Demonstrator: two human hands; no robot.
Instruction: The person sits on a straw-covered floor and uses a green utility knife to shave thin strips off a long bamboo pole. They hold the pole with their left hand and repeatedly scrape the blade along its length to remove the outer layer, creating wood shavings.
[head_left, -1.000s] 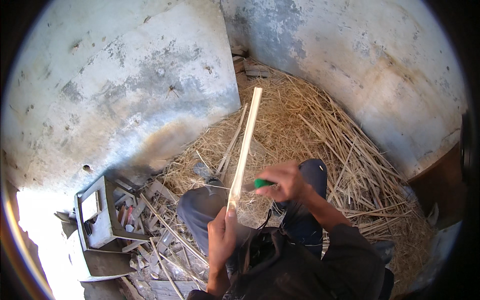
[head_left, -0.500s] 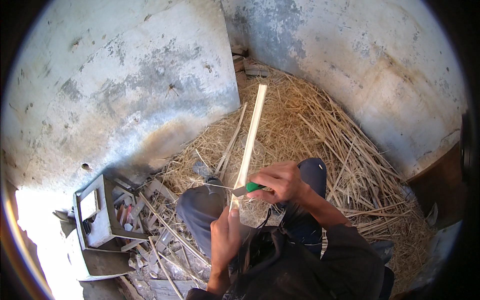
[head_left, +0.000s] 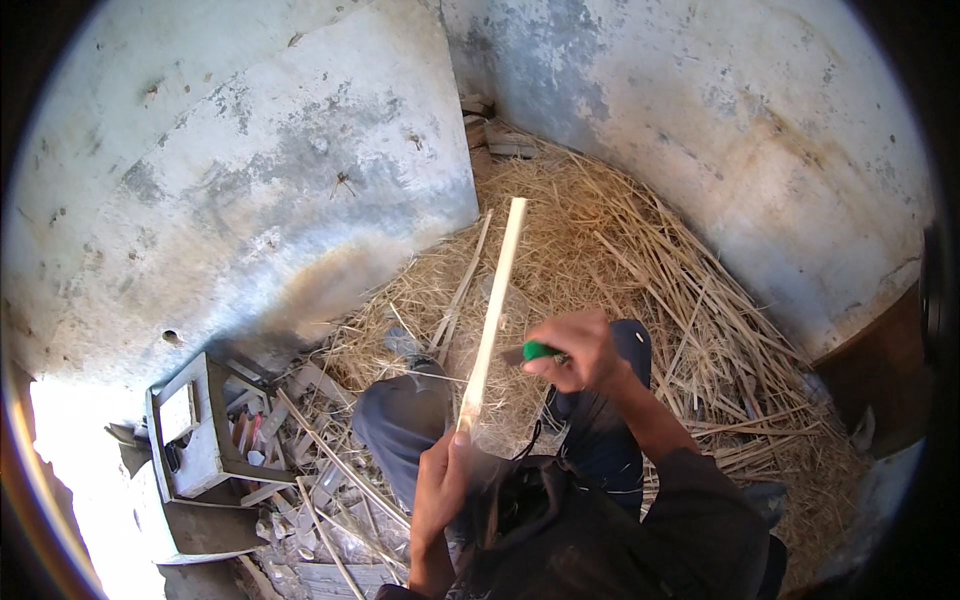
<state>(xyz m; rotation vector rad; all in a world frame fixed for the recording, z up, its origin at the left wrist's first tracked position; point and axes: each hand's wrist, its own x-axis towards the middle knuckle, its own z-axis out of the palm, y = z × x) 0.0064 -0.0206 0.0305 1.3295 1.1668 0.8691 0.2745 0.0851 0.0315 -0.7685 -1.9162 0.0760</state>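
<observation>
My left hand [head_left: 440, 482] is closed round the lower end of a long pale bamboo strip [head_left: 495, 310], thumb lying along it. The strip slants upward and away between my knees, with a darker joint just above the thumb. To its right, my right hand [head_left: 580, 352] grips a knife with a green handle [head_left: 540, 351]. Its short blade [head_left: 513, 356] points left toward the strip and is apart from it; motion blurs the blade slightly.
Shavings [head_left: 560, 230] cover the floor ahead, with a heap of thin strips [head_left: 690, 300] along the right wall. A wooden box frame [head_left: 205, 430] holding odds and ends stands at left among scraps. Stained walls [head_left: 330, 130] meet in the far corner.
The knife has come off the strip and moved right and slightly up in my right hand. My left hand and the strip have shifted a little lower.
</observation>
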